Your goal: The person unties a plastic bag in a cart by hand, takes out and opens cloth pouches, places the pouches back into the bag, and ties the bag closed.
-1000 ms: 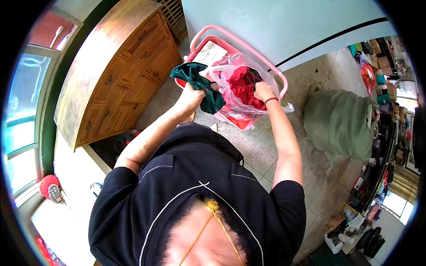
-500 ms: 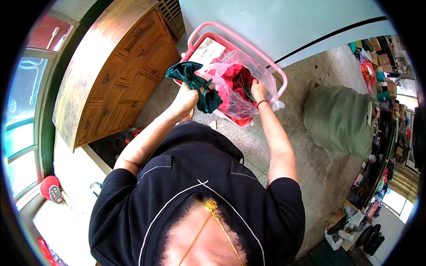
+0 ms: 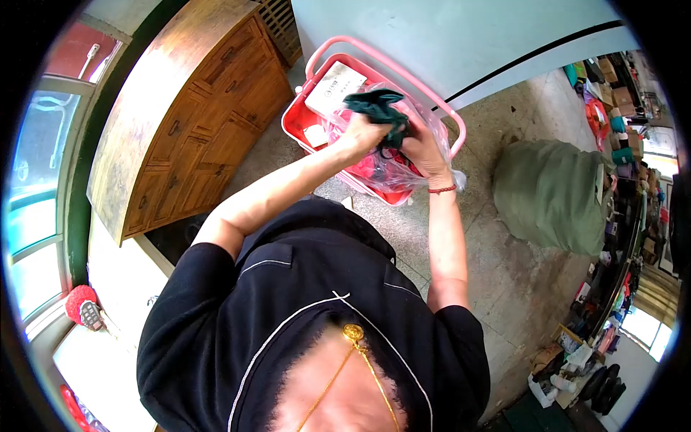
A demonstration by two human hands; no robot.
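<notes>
My left hand is closed round a bunched dark green cloth, held above a pink basket. Close against it, my right hand has its fingers curled at the lower end of the same cloth. Beneath both hands, a clear plastic bag with red and pink material in it sits in the basket. The hands and cloth hide much of the bag's contents. A white box with dark print lies at the basket's far left end.
A wooden cabinet with drawers stands to the left. Beyond the basket is a pale blue-grey panel. A large green sack rests on the floor at right, with crowded shelves behind it.
My left hand has carried the green cloth to the right, over the bag. My right hand has come up out of the red material to meet the cloth.
</notes>
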